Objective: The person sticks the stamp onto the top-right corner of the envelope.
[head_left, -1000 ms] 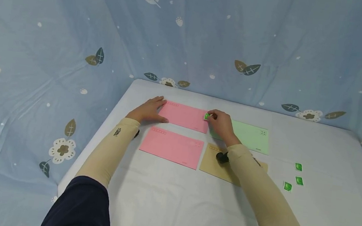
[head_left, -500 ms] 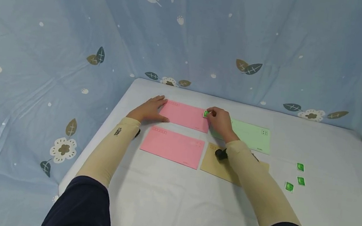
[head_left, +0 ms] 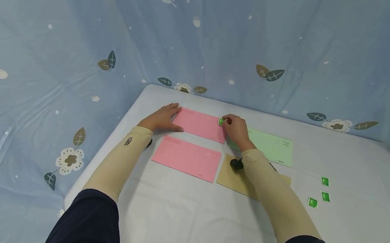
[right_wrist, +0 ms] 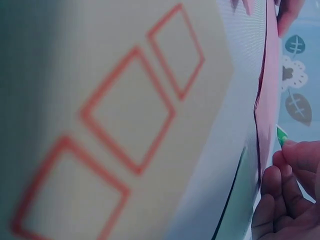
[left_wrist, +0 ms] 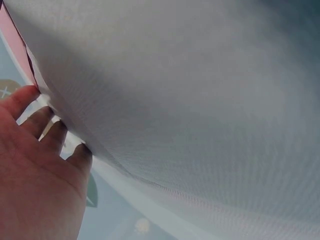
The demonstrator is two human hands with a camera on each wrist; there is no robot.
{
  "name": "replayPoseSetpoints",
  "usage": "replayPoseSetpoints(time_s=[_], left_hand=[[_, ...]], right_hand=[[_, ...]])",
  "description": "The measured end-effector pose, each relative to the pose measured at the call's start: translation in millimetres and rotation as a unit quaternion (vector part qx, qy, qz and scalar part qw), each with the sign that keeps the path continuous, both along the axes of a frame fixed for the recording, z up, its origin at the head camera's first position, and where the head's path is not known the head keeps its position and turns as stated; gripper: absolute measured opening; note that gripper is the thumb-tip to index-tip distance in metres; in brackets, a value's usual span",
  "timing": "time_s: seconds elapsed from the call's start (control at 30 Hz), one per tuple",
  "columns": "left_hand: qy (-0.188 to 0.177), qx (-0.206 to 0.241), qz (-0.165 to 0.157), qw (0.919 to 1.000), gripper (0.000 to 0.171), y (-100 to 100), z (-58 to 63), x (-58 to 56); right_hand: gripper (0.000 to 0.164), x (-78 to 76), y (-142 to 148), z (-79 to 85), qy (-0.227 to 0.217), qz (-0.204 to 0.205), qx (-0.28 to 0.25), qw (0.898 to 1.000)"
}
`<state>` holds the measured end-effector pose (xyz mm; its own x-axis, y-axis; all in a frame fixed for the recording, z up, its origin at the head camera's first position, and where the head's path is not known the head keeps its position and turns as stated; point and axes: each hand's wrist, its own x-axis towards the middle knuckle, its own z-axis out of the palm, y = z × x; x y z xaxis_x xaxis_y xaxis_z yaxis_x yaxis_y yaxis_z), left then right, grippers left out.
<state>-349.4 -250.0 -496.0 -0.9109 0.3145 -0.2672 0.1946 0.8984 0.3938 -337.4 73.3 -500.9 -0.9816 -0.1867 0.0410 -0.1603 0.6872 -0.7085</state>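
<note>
At the far pink envelope (head_left: 199,124), left hand (head_left: 162,118) spread, the right hand (head_left: 236,129) pinches a green stamp (head_left: 220,122), now shifted slightly left.

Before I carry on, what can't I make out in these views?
Head: part of the green envelope, behind the right hand.
Head: much of the tan envelope, behind the right sleeve.
Head: the held stamp's right part, behind the fingers.
Head: any fine print on the loose stamps, too small.
Left wrist: the far pink envelope, cut off by the left edge.

The pinched stamp (head_left: 221,122) has edged left over the far pink envelope (head_left: 199,124).
</note>
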Motion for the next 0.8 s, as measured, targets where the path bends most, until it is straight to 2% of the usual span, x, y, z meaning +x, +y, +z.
replayPoseSetpoints(time_s=[0.5, 0.8], left_hand=[[0.0, -0.004, 0.008, 1.0, 0.108, 0.9, -1.2, -1.3], [-0.005, -0.006, 0.01, 0.9999, 0.109, 1.4, 0.0, -2.5]], right_hand=[[0.026, -5.6, -7.8, -1.6, -0.009, -0.014, 0.043, 0.999], [0.026, -7.4, -8.7, -0.2, -0.015, -0.015, 0.051, 0.998]])
